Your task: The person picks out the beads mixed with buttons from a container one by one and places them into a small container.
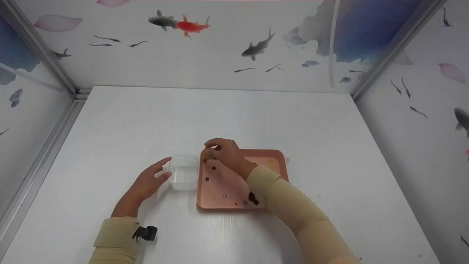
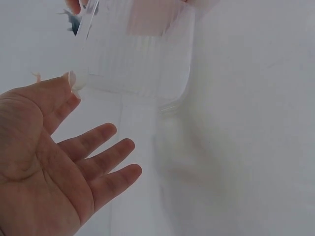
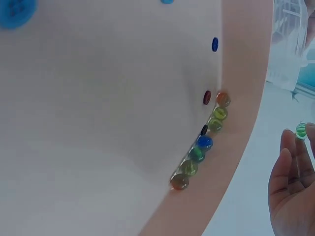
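My left hand (image 1: 148,183) rests its thumb and finger at the left side of a clear plastic box (image 1: 186,186), with the other fingers spread. In the left wrist view, the thumb tip meets the rim of that box. Over the far left corner of a pink tray (image 1: 212,194), my right hand (image 1: 227,150) pinches a green-striped glass marble (image 3: 301,131) between its fingertips. Several marbles (image 3: 198,154) line the tray's edge just below, in blue, green, yellow and orange. A dark red button (image 3: 206,97) and a blue button (image 3: 215,44) lie beside them.
Box and tray stand side by side on a white table (image 1: 227,117). A larger light-blue button (image 3: 15,11) and a few small pieces lie elsewhere in the tray. Patterned wall panels (image 1: 220,66) with fish enclose the back and sides.
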Action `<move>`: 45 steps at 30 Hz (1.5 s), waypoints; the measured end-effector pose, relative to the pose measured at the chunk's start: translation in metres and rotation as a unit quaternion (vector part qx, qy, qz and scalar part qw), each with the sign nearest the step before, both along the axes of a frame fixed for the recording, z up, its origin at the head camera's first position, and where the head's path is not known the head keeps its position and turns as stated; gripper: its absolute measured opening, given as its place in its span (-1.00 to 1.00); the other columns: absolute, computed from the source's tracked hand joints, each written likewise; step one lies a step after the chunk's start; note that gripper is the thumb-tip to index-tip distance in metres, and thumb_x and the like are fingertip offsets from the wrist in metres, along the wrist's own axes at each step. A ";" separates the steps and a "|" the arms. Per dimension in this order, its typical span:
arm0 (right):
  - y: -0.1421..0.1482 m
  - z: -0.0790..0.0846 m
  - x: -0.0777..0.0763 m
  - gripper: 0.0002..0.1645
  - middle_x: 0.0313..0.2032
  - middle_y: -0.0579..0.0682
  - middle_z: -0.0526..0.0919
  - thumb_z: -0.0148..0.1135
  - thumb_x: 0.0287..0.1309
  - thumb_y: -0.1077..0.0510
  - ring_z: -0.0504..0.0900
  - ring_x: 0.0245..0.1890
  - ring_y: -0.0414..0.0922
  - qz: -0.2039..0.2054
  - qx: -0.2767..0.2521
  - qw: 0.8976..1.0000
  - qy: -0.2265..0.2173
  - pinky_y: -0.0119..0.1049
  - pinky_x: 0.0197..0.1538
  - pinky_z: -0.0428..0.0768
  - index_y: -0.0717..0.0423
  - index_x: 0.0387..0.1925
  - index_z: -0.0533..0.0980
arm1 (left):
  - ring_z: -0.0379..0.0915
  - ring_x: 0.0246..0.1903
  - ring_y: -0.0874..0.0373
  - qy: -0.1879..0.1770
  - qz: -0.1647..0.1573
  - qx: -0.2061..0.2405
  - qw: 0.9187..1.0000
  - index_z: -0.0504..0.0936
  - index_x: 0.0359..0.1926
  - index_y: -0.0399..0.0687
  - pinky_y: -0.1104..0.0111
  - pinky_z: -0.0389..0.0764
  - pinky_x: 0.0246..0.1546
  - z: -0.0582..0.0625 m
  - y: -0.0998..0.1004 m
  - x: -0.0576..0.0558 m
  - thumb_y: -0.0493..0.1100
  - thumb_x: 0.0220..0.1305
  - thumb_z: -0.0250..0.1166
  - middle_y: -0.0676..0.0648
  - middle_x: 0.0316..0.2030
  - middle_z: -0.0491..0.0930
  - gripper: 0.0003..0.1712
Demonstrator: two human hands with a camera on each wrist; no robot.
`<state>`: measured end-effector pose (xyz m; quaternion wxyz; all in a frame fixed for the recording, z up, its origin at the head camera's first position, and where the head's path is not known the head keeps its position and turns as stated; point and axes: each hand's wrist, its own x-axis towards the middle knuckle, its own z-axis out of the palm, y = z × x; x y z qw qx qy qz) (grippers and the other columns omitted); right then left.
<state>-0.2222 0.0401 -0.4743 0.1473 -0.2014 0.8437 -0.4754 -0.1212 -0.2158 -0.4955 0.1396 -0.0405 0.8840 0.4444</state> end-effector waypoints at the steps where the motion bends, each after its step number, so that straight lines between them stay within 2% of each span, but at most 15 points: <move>1: -0.002 0.000 0.000 -0.70 -0.02 -0.05 0.66 0.21 0.31 0.14 0.62 -0.16 -0.16 0.001 -0.001 1.000 0.002 -0.30 -0.15 0.64 0.01 0.06 0.60 | 0.04 0.38 -0.32 0.000 0.000 0.001 1.000 0.15 0.48 0.07 -0.26 0.17 0.27 0.000 0.000 0.000 0.02 0.45 0.10 -0.30 0.44 0.07 -0.34; 5: -0.007 0.002 0.002 -0.71 -0.04 -0.05 0.67 0.20 0.31 0.17 0.63 -0.13 -0.16 0.004 -0.009 1.000 0.006 -0.30 -0.14 0.64 0.01 0.04 0.61 | 0.04 0.39 -0.31 -0.004 0.002 -0.001 1.000 0.14 0.48 0.09 -0.25 0.18 0.27 -0.001 0.000 0.001 0.03 0.44 0.10 -0.29 0.45 0.07 -0.33; 11: -0.017 0.005 0.006 -0.73 -0.13 -0.02 0.67 0.20 0.31 0.18 0.70 -0.23 0.10 0.013 -0.051 0.998 -0.038 0.04 -0.13 0.65 0.05 0.02 0.60 | 0.05 0.38 -0.31 -0.007 0.009 -0.009 1.000 0.15 0.48 0.11 -0.25 0.19 0.26 -0.001 0.001 0.002 0.02 0.45 0.10 -0.29 0.44 0.10 -0.34; 14: -0.021 0.007 0.009 -0.74 -0.15 -0.06 0.67 0.22 0.30 0.14 0.69 -0.25 0.13 0.013 -0.038 0.999 -0.037 0.11 -0.23 0.65 0.00 0.00 0.61 | 0.05 0.38 -0.32 -0.007 0.010 -0.008 1.000 0.15 0.48 0.10 -0.25 0.19 0.26 -0.001 0.001 0.002 0.01 0.45 0.09 -0.29 0.44 0.10 -0.35; 16: -0.023 0.008 0.011 -0.75 -0.16 -0.09 0.68 0.23 0.30 0.10 0.68 -0.25 0.11 0.012 -0.023 0.999 -0.036 0.09 -0.33 0.65 -0.05 0.00 0.62 | 0.05 0.38 -0.32 -0.007 0.011 -0.008 1.000 0.15 0.48 0.10 -0.25 0.19 0.26 -0.001 0.001 0.002 0.02 0.45 0.09 -0.30 0.44 0.10 -0.34; 19: -0.025 0.009 0.013 -0.75 -0.19 -0.07 0.69 0.23 0.29 0.06 0.66 -0.27 0.07 0.011 -0.008 0.999 -0.037 -0.07 -0.52 0.61 -0.11 -0.01 0.62 | 0.05 0.38 -0.32 -0.006 0.011 -0.005 1.000 0.15 0.48 0.09 -0.26 0.19 0.26 -0.002 0.001 0.002 0.02 0.44 0.10 -0.30 0.44 0.10 -0.34; 22: -0.028 0.009 0.015 -0.74 -0.17 -0.06 0.70 0.25 0.28 0.06 0.66 -0.27 -0.05 0.017 -0.005 1.000 -0.017 -0.32 -0.46 0.60 -0.08 -0.01 0.63 | 0.05 0.38 -0.32 -0.007 0.013 -0.001 1.000 0.15 0.48 0.09 -0.26 0.20 0.25 -0.003 0.000 0.001 0.01 0.44 0.10 -0.29 0.44 0.09 -0.34; 24: -0.030 0.009 0.016 -0.74 -0.15 -0.09 0.70 0.25 0.28 0.08 0.66 -0.26 -0.15 0.026 0.001 1.000 0.007 -0.41 -0.36 0.61 -0.04 -0.02 0.64 | 0.04 0.38 -0.32 -0.009 0.013 0.000 1.000 0.15 0.48 0.09 -0.26 0.20 0.25 -0.003 -0.001 0.001 0.01 0.44 0.10 -0.28 0.44 0.09 -0.34; 27: -0.034 0.008 0.018 -0.75 -0.16 -0.17 0.70 0.26 0.27 0.09 0.62 -0.24 -0.27 0.035 0.019 0.999 0.031 -0.40 -0.20 0.62 -0.06 -0.03 0.65 | 0.03 0.39 -0.32 -0.012 0.012 0.001 1.000 0.15 0.48 0.09 -0.26 0.19 0.26 -0.002 -0.002 0.002 0.03 0.44 0.10 -0.29 0.44 0.08 -0.34; 29: -0.036 0.009 0.019 -0.76 -0.21 -0.23 0.69 0.26 0.27 0.05 0.60 -0.26 -0.31 0.033 0.044 0.998 0.036 -0.27 -0.19 0.59 -0.14 -0.04 0.66 | 0.03 0.38 -0.33 -0.010 0.011 -0.001 1.000 0.15 0.48 0.09 -0.26 0.18 0.26 -0.002 -0.002 0.002 0.05 0.44 0.10 -0.29 0.44 0.08 -0.33; 32: -0.038 0.010 0.022 -0.76 -0.25 -0.27 0.68 0.25 0.28 0.00 0.60 -0.27 -0.32 0.036 0.068 0.996 0.036 -0.22 -0.22 0.55 -0.19 -0.04 0.65 | 0.04 0.38 -0.33 -0.006 0.009 -0.002 1.000 0.16 0.48 0.07 -0.25 0.18 0.27 -0.001 -0.002 0.002 0.07 0.43 0.11 -0.30 0.44 0.09 -0.32; 34: -0.039 0.011 0.024 -0.75 -0.23 -0.26 0.68 0.24 0.28 -0.01 0.61 -0.26 -0.32 0.043 0.076 0.995 0.046 -0.23 -0.22 0.55 -0.19 -0.03 0.65 | 0.04 0.38 -0.33 -0.005 0.008 0.000 1.000 0.16 0.47 0.07 -0.25 0.18 0.27 -0.001 -0.002 0.002 0.06 0.43 0.11 -0.31 0.43 0.10 -0.32; 38: -0.041 0.010 0.027 -0.74 -0.12 -0.23 0.69 0.24 0.29 0.01 0.62 -0.21 -0.33 0.064 0.078 0.992 0.077 -0.41 -0.22 0.59 -0.12 -0.02 0.65 | 0.04 0.38 -0.33 -0.006 0.008 0.000 1.000 0.17 0.47 0.07 -0.24 0.19 0.27 -0.001 -0.002 0.001 0.04 0.44 0.11 -0.30 0.43 0.11 -0.34; 45: -0.042 0.009 0.032 -0.72 -0.06 -0.18 0.70 0.23 0.30 0.05 0.63 -0.17 -0.31 0.084 0.096 0.985 0.119 -0.46 -0.20 0.58 -0.05 0.00 0.65 | 0.06 0.38 -0.31 -0.002 0.000 -0.010 1.000 0.16 0.48 0.08 -0.23 0.20 0.26 -0.001 -0.001 -0.001 0.07 0.44 0.10 -0.29 0.43 0.11 -0.33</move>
